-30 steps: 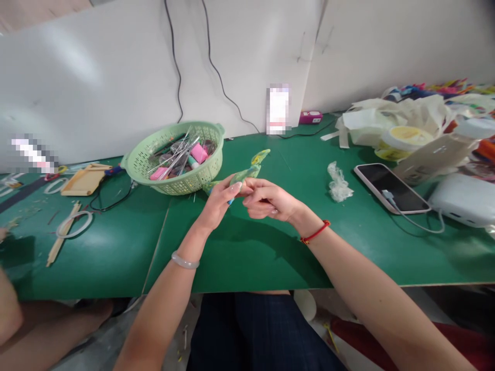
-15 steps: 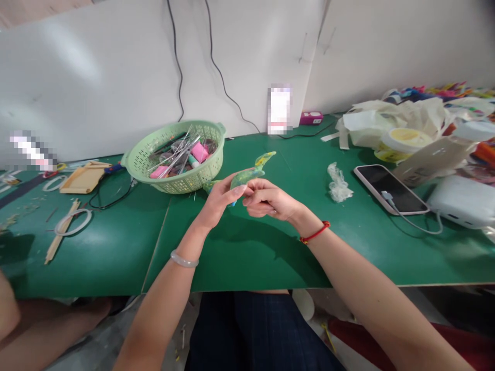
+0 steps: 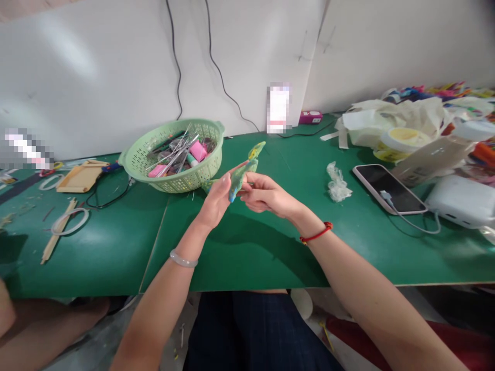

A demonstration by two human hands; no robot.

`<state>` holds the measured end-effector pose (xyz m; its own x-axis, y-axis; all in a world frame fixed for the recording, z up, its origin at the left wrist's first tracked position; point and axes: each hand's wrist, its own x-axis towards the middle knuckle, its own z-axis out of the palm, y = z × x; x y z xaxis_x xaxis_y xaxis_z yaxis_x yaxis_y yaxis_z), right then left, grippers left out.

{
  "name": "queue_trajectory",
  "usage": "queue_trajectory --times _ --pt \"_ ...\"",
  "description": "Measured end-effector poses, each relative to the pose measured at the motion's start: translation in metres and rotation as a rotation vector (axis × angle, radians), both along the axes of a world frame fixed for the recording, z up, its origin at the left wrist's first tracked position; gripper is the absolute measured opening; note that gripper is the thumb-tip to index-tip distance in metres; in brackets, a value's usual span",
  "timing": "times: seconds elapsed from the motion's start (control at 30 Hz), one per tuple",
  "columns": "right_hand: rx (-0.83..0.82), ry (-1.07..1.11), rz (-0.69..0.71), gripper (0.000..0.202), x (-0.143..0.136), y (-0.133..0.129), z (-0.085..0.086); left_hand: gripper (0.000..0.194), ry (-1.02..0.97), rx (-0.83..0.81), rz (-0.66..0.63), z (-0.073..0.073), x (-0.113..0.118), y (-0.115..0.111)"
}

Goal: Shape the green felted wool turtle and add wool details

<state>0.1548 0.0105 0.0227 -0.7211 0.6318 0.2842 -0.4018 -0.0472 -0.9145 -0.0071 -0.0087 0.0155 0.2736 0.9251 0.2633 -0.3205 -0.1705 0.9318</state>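
The green-blue piece is clasped by the left hand; right hand fingers are curled, hold unclear; it could be bent by overpressing.

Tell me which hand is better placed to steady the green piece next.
Probably the left hand: it holds the green piece from the left, while the right hand has only fingers at its right edge.

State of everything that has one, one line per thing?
Green piece: held in left hand
Left hand: holding green piece
Right hand: at green piece, grip unclear
Basket: upright, holding mixed items
Flat phone: face up, screen dark
Cable plug: lying over flat phone
Plastic wrap: crumpled
White ring: lying across wooden strip
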Motion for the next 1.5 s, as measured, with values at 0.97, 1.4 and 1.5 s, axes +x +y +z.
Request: queue_trajectory --times 0.97,1.4,1.5 --pt "0.089 -0.094 -0.084 0.032 -0.001 -0.002 0.0 0.053 0.162 0.124 0.036 -0.005 -0.009 0.003" --pt "0.192 -0.12 -0.066 0.029 -0.001 -0.006 0.006 0.048 -0.097 -0.05 0.047 0.001 -0.006 0.0" --pt "0.2 -0.124 -0.021 0.028 -0.002 -0.007 0.003 0.044 -0.104 -0.058 0.018 0.0 -0.004 0.0"
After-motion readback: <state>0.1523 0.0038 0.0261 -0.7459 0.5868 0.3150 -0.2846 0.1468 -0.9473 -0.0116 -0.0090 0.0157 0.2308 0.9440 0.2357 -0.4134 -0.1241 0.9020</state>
